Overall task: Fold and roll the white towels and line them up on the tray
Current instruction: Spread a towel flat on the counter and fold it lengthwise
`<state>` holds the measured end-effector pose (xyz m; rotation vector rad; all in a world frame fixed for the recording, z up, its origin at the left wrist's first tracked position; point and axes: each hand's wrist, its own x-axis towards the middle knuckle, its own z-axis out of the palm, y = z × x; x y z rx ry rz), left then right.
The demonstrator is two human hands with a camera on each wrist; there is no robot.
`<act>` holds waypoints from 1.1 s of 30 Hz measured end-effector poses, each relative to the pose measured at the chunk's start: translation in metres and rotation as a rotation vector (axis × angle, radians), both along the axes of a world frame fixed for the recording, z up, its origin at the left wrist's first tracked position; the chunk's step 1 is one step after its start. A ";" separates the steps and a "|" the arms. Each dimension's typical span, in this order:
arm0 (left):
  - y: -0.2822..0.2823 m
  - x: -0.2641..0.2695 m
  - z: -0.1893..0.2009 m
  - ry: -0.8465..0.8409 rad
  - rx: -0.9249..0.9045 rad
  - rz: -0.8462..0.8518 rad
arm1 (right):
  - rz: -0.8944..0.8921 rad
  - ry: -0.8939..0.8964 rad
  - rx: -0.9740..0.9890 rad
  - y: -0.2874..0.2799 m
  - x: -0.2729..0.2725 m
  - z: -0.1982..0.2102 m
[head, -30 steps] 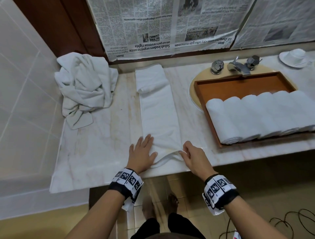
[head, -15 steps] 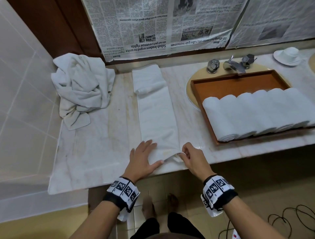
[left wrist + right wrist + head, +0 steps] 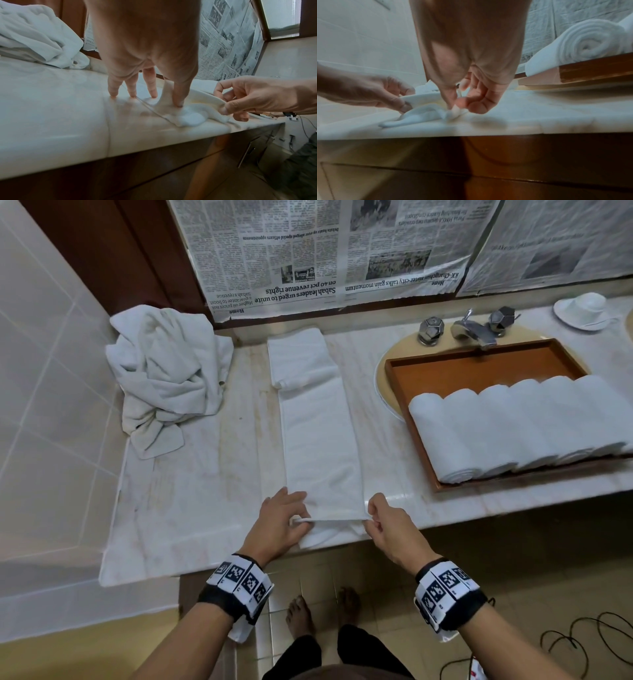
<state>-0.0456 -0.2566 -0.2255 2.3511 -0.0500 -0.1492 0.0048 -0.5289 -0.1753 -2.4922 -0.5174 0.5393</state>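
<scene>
At the far left of the desk (image 3: pixel 178 508) a heap of loose towels (image 3: pixel 164 374) is lying crumpled against the tiled wall, waiting its turn. Just right of it a folded towel (image 3: pixel 320 440) is stretching as a long narrow strip from the back wall toward the near edge, its far end doubled over on itself. The left hand (image 3: pixel 281 523) is pinching the near left corner of that strip between thumb and forefinger, the other fingers spread on the desk; the right hand (image 3: pixel 383 525) is pinching the near right corner, fingers curled, so both hands are closed on the cloth, one on each side of the strip. The near edge is lifting slightly between them. Further right, a wooden tray (image 3: pixel 479 364) is sitting over the sink below the tap (image 3: pixel 474 332), and rolled towels (image 3: pixel 513 422) are lying side by side across it, touching one another. The folding of this towel looks finished and the rolling seems to be starting. The next move probably calls for turning the near edge over evenly, both corners travelling together, and keeping the roll tight and straight as it goes toward the wall.
</scene>
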 end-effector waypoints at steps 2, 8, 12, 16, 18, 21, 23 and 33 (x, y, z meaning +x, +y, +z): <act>-0.002 0.000 0.004 0.010 0.003 0.005 | 0.007 -0.042 -0.025 0.001 -0.003 -0.002; -0.010 -0.008 0.022 0.090 0.052 0.034 | 0.039 0.094 0.063 -0.005 -0.006 0.007; -0.010 -0.007 0.025 0.101 0.050 0.022 | -0.006 0.122 0.095 -0.005 -0.004 0.007; -0.009 -0.007 0.027 0.091 0.050 0.016 | -0.063 0.117 0.095 -0.003 -0.005 0.005; -0.009 -0.008 0.029 0.074 0.063 0.000 | -0.066 0.093 0.071 -0.002 -0.006 0.003; -0.012 -0.011 0.030 0.039 0.075 -0.007 | -0.046 0.077 0.064 -0.003 -0.010 0.002; -0.012 -0.014 0.028 0.024 0.056 0.003 | -0.031 0.075 0.074 -0.006 -0.014 0.003; -0.001 -0.043 0.016 0.005 0.016 0.022 | 0.107 0.073 0.031 -0.023 -0.021 0.009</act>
